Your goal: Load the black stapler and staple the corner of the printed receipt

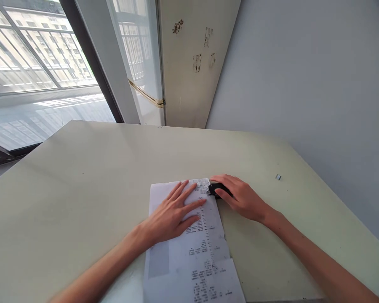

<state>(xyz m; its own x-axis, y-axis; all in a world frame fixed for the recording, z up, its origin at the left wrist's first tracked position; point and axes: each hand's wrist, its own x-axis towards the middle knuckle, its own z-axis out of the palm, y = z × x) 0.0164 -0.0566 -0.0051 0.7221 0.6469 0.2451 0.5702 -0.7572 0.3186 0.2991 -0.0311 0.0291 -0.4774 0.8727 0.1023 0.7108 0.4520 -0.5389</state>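
Note:
Printed sheets of paper (208, 244) lie on the pale table, reaching toward its near edge. My left hand (178, 208) rests flat on their upper part with its fingers spread. At the upper right edge of the paper, my right hand (241, 195) is closed around a black stapler (220, 190). The stapler's front end overlaps the paper's edge, and its rear is hidden under my palm. Whether its jaws are pressed together cannot be made out.
On the right of the table (97, 168) lies a small strip of staples (278, 177). Beyond the far edge stands a fridge (189, 84) with a worn side. A grey wall (318, 75) borders the right, and a window (38, 54) is at the left.

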